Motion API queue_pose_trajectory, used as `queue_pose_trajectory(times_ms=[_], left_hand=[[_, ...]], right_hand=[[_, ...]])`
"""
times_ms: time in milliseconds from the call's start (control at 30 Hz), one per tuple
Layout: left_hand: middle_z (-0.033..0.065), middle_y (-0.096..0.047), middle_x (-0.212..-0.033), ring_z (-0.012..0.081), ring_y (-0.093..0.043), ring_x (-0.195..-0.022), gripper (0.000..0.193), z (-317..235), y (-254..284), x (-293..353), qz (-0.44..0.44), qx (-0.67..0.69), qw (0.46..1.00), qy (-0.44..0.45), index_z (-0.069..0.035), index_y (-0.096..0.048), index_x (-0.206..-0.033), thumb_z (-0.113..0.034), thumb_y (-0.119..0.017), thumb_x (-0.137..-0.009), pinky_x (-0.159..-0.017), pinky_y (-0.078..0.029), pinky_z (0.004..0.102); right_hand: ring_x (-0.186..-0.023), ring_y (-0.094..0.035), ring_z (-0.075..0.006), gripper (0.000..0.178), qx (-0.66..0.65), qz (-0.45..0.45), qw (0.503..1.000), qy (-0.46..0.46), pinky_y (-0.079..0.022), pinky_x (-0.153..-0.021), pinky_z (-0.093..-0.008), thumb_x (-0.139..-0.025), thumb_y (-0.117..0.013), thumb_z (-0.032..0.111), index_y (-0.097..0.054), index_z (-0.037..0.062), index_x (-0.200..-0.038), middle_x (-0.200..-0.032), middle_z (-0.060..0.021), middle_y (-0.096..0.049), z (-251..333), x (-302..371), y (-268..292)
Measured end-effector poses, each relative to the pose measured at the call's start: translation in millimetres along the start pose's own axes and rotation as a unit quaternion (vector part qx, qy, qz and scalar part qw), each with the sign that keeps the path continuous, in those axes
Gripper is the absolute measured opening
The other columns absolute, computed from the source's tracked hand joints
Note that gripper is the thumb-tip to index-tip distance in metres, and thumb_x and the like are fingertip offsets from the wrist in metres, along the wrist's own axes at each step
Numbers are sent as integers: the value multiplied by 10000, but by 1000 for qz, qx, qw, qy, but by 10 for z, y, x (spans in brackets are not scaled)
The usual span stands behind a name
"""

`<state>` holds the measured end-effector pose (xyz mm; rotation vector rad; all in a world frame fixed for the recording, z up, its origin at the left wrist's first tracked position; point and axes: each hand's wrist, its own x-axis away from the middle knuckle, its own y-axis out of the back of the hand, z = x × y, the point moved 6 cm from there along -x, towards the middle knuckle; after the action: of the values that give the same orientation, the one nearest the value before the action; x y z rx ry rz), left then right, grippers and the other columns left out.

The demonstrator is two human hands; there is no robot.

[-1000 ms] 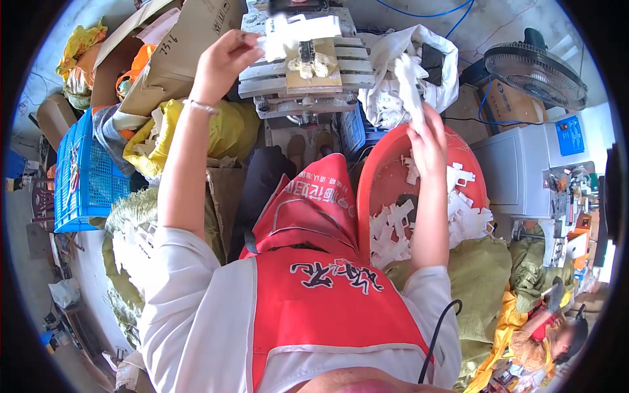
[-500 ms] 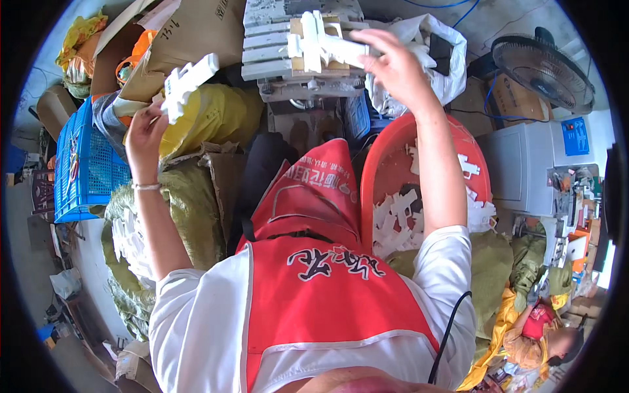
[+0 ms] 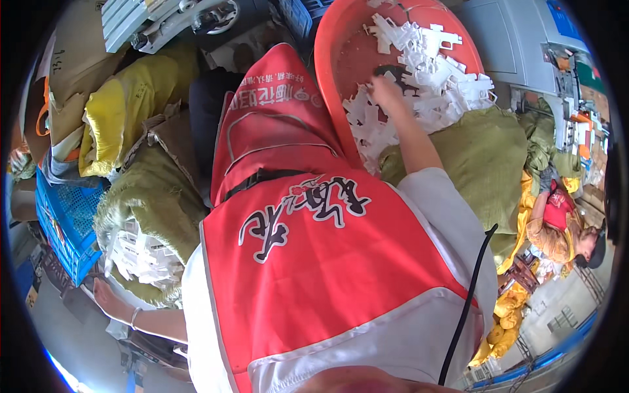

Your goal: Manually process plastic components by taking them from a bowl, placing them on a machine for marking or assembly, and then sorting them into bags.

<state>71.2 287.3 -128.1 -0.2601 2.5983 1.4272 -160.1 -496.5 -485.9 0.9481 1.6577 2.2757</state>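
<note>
My right hand [image 3: 388,92] reaches into a red plastic basin [image 3: 327,72] and rests on a heap of white plastic parts [image 3: 436,69]. Its fingers are buried among the pieces, so their grip is hidden. My left hand [image 3: 107,298] hangs low at the left, fingers apart and holding nothing. It is beside a green woven sack [image 3: 167,203] whose mouth shows more white plastic parts [image 3: 141,252]. My red vest and white sleeves fill the middle of the view.
A blue crate [image 3: 65,216] stands at the left, with a yellow sack [image 3: 111,131] and cardboard [image 3: 72,72] behind it. Stacked pale frames [image 3: 164,19] lie at the top. A grey machine [image 3: 517,39], a green sack [image 3: 485,157] and another person [image 3: 563,229] are on the right.
My left hand dropped from up by the cardboard, where it held a white part, down to the sack at the lower left. My right hand came down from the stacked frames into the basin.
</note>
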Motion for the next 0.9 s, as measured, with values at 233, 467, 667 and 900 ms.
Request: queue_pose_trajectory(times_ms=[233, 467, 667, 900], left_hand=[[116, -601, -1094, 175, -565, -1011, 273, -423, -537, -201, 34, 57, 998, -20, 14, -593, -1137, -118, -493, -919, -915, -440, 287], [96, -610, -1084, 172, -585, -991, 238, -980, -959, -304, 61, 133, 989, -29, 41, -581, -1070, -143, -520, -933, -910, -450, 281], [89, -619, -1037, 167, -593, -953, 221, -1077, -1276, -339, 80, 125, 989, -27, 31, -600, -1061, -133, -504, -947, -873, -472, 276], [106, -622, -1034, 170, -590, -944, 176, -1228, -1396, -442, 95, 175, 979, -51, 31, -575, -1045, -94, -523, -932, -872, -480, 289]], right_hand=[[-925, -611, -353, 370, 15, 56, 995, 82, -489, -769, -462, -760, -654, 262, -573, 118, -1091, -983, -139, -637, 440, 171, -702], [-863, -611, -354, 336, -203, -230, 952, 12, -488, -737, -422, -771, -679, 267, -611, 76, -1038, -943, -168, -630, 202, -149, 384], [-845, -635, -324, 268, -266, -12, 962, 61, -495, -731, -395, -776, -664, 282, -644, 66, -933, -944, -167, -652, 115, -88, 14], [-1058, -540, -366, 406, -125, -159, 974, -104, -474, -849, -456, -768, -635, 236, -542, 99, -1139, -1122, -171, -567, 50, -368, -131]])
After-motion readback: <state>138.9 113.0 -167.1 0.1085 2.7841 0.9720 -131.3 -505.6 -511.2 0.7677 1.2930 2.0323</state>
